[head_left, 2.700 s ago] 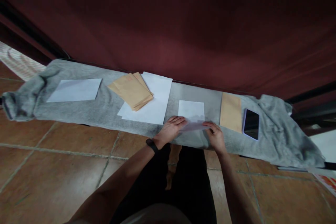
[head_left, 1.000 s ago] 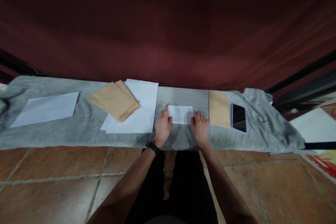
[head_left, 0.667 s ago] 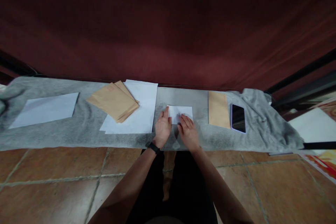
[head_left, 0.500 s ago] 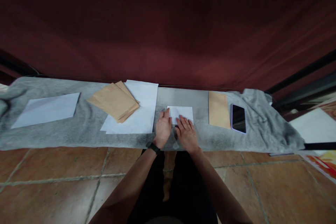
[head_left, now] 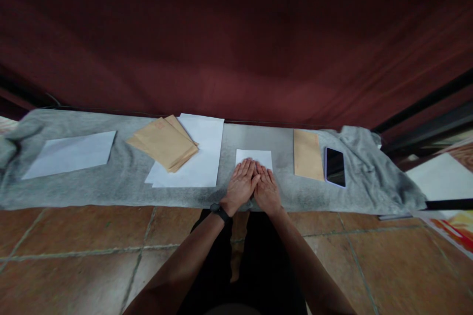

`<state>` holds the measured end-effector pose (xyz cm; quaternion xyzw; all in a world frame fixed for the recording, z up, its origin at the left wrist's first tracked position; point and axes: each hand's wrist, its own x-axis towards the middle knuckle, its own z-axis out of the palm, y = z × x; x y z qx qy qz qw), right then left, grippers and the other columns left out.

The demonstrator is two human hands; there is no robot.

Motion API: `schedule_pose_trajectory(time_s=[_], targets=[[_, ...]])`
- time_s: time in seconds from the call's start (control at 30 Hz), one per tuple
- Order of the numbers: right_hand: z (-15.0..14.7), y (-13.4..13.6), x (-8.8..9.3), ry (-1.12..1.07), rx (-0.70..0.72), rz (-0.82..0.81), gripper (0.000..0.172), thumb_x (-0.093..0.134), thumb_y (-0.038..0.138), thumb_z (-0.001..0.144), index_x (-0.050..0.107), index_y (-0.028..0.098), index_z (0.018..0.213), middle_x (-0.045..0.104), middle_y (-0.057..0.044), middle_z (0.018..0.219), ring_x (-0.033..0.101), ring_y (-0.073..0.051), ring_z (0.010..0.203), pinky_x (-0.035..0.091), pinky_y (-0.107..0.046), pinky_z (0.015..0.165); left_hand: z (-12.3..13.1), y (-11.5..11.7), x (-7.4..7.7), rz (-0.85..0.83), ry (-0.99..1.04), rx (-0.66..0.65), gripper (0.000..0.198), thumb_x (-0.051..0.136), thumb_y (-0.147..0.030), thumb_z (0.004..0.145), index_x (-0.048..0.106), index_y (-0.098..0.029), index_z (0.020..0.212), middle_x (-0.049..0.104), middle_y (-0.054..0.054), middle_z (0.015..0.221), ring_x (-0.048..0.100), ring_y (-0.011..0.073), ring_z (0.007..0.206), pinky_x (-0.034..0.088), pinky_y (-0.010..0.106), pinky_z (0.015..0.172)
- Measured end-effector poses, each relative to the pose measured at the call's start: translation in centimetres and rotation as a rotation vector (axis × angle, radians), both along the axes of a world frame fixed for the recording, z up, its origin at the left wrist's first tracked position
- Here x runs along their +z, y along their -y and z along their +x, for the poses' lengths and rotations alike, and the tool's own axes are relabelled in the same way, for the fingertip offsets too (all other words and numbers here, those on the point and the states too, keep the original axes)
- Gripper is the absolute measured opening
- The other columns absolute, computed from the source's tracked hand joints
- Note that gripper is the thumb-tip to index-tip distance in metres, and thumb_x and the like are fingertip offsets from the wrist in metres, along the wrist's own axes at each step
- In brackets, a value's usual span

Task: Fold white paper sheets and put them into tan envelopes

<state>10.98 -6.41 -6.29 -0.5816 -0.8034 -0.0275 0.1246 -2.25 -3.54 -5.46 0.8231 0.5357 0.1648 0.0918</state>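
Note:
A small white piece of paper [head_left: 253, 154], apparently folded, lies in front of me on the grey cloth. My left hand [head_left: 242, 182] rests flat on its left part, fingers stretched forward. Flat beside it, my right hand [head_left: 267, 189] covers the lower right part of the paper. The two hands touch at the thumbs and hide the paper's near edge. To the left, a stack of brown envelopes [head_left: 166, 143] lies across large white sheets [head_left: 208, 157]. A single brown envelope [head_left: 308, 154] is to the right of my hands.
A phone [head_left: 335, 167] lies right of the single envelope. Another white sheet [head_left: 74, 154] is at the far left. Grey cloth [head_left: 129, 187] covers the narrow bench, with a dark red curtain [head_left: 236, 59] behind it. Tiled floor [head_left: 81, 256] shows below.
My left hand has moved right from the paper's left edge and flattened onto it, now against the right hand. The paper has stayed in place.

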Motion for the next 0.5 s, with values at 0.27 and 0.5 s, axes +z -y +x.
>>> schedule_pose_trajectory(time_s=[0.27, 0.5], targets=[[1.4, -0.3, -0.7, -0.047, -0.093, 0.021, 0.054, 0.035, 0.024, 0.105, 0.037, 0.010, 0.157, 0.039, -0.014, 0.162, 0.036, -0.026, 0.151, 0.026, -0.047, 0.124, -0.1, 0.7, -0.6, 0.032, -0.065, 0.071, 0.069, 0.034, -0.049, 0.105, 0.028, -0.006, 0.159, 0.031, 0.018, 0.165, 0.020, 0.0262, 0.157, 0.023, 0.048, 0.127], [3.5, -0.9, -1.0, -0.125, -0.148, 0.051, 0.055, 0.032, 0.034, 0.107, 0.039, 0.009, 0.156, 0.046, -0.018, 0.157, 0.041, -0.031, 0.147, 0.031, -0.053, 0.119, -0.1, 0.7, -1.3, 0.008, -0.057, 0.216, 0.067, 0.038, -0.039, 0.103, 0.025, -0.004, 0.159, 0.026, 0.021, 0.166, 0.019, 0.0299, 0.157, 0.024, 0.051, 0.127]])
